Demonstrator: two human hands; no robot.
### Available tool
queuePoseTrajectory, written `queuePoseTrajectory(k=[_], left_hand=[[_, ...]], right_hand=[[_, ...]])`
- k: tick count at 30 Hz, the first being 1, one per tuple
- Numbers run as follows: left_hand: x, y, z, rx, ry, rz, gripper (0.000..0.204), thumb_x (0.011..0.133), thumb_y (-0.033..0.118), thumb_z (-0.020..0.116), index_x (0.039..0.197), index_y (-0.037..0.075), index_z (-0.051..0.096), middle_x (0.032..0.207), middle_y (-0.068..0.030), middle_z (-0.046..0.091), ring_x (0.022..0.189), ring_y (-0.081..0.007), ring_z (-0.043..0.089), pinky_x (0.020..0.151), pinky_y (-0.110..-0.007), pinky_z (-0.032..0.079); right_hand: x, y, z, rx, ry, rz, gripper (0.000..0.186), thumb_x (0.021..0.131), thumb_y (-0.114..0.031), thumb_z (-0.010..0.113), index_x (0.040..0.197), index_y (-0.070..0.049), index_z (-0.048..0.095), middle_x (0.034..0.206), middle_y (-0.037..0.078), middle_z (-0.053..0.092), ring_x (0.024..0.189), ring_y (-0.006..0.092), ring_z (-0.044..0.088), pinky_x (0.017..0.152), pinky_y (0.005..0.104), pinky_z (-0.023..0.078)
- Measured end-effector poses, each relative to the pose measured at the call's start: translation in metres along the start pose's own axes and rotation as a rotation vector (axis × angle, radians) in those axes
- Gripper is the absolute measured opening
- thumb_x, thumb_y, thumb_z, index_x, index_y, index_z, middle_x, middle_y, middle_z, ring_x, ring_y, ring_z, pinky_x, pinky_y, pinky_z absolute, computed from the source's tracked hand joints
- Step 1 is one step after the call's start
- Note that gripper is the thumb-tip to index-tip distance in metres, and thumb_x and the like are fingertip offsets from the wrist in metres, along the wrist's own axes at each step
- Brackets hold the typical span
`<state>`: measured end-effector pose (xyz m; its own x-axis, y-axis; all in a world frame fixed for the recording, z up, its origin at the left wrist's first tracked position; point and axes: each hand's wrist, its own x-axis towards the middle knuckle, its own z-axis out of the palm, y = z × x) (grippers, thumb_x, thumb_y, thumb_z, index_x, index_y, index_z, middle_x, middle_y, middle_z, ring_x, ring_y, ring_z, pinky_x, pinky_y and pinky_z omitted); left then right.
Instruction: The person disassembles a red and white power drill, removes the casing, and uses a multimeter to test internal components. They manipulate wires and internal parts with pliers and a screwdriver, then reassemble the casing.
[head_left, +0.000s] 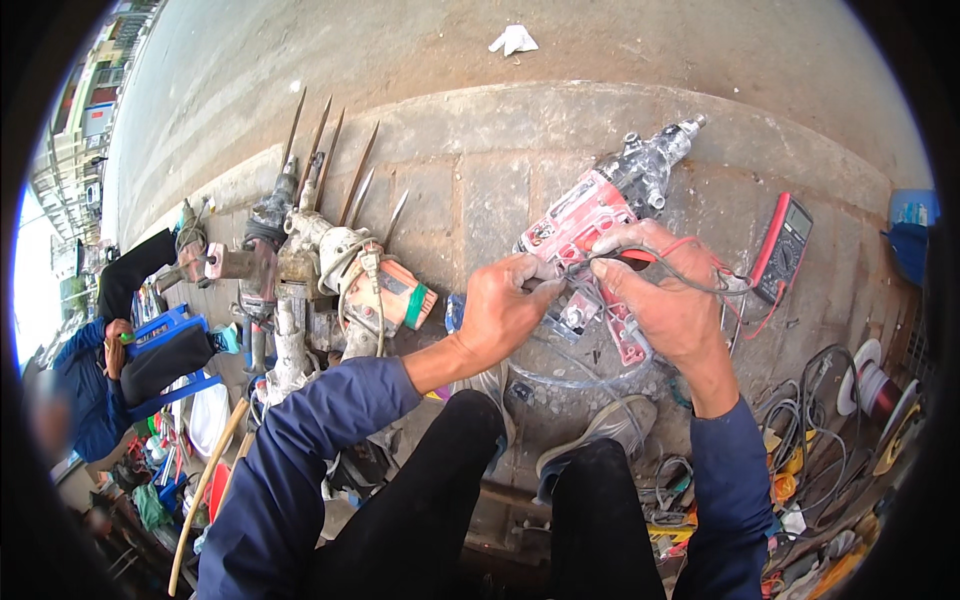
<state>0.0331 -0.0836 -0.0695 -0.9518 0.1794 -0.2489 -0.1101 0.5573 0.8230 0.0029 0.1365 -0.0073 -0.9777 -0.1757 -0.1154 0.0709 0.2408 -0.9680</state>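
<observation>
Left hand point(500, 305) and right hand point(672, 300) pinch dark wire point(575, 267) over a red power tool point(585, 215), apparently laid on pavement point(492, 195) for steadiness.

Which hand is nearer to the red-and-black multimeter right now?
Right. The right hand is left of the multimeter; the left hand is farther left, beyond the right.
</observation>
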Motion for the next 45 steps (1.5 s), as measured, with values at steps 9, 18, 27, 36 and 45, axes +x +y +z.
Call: queuePoseTrajectory(k=[9, 18, 27, 36, 45], left_hand=[[0.001, 0.000, -0.001, 0.010, 0.009, 0.056, 0.013, 0.086, 0.007, 0.081, 0.096, -0.001, 0.078, 0.088, -0.0152, 0.076, 0.079, -0.0211, 0.073, 0.072, -0.033, 0.057], [0.001, -0.002, 0.000, 0.012, 0.017, 0.124, 0.015, 0.084, 0.003, 0.082, 0.098, 0.002, 0.079, 0.089, -0.0133, 0.075, 0.078, -0.0208, 0.072, 0.070, -0.032, 0.056], [0.001, -0.003, 0.001, -0.012, 0.019, 0.109, 0.014, 0.085, 0.004, 0.083, 0.098, 0.002, 0.079, 0.087, -0.0110, 0.074, 0.076, -0.0177, 0.069, 0.069, -0.032, 0.055], [0.000, -0.003, 0.000, -0.208, 0.012, -0.041, 0.012, 0.084, 0.003, 0.081, 0.094, 0.003, 0.076, 0.091, -0.0127, 0.075, 0.083, -0.0231, 0.073, 0.075, -0.034, 0.056], [0.002, -0.012, -0.007, -0.077, -0.023, 0.222, 0.015, 0.081, 0.001, 0.080, 0.096, 0.004, 0.075, 0.091, -0.0145, 0.072, 0.084, -0.0326, 0.072, 0.074, -0.038, 0.056]], right_hand=[[0.000, 0.004, 0.001, -0.049, -0.001, -0.101, 0.016, 0.086, -0.002, 0.076, 0.102, -0.001, 0.074, 0.095, 0.013, 0.075, 0.085, 0.0261, 0.072, 0.076, 0.0372, 0.056], [-0.001, -0.001, 0.001, -0.113, -0.026, -0.156, 0.018, 0.084, 0.000, 0.079, 0.101, 0.002, 0.074, 0.097, 0.013, 0.076, 0.089, 0.0228, 0.074, 0.080, 0.0350, 0.056], [-0.004, 0.004, 0.000, -0.136, -0.048, -0.169, 0.015, 0.081, 0.001, 0.079, 0.096, 0.001, 0.074, 0.093, 0.012, 0.075, 0.087, 0.0251, 0.073, 0.078, 0.0365, 0.055], [-0.019, -0.003, 0.000, -0.273, -0.077, -0.284, 0.016, 0.076, -0.001, 0.082, 0.091, -0.002, 0.074, 0.090, 0.011, 0.072, 0.086, 0.0298, 0.066, 0.076, 0.0398, 0.051], [-0.018, -0.001, 0.003, -0.158, -0.059, -0.203, 0.014, 0.078, -0.002, 0.079, 0.089, -0.002, 0.071, 0.083, 0.011, 0.066, 0.082, 0.0317, 0.062, 0.075, 0.0418, 0.049]])
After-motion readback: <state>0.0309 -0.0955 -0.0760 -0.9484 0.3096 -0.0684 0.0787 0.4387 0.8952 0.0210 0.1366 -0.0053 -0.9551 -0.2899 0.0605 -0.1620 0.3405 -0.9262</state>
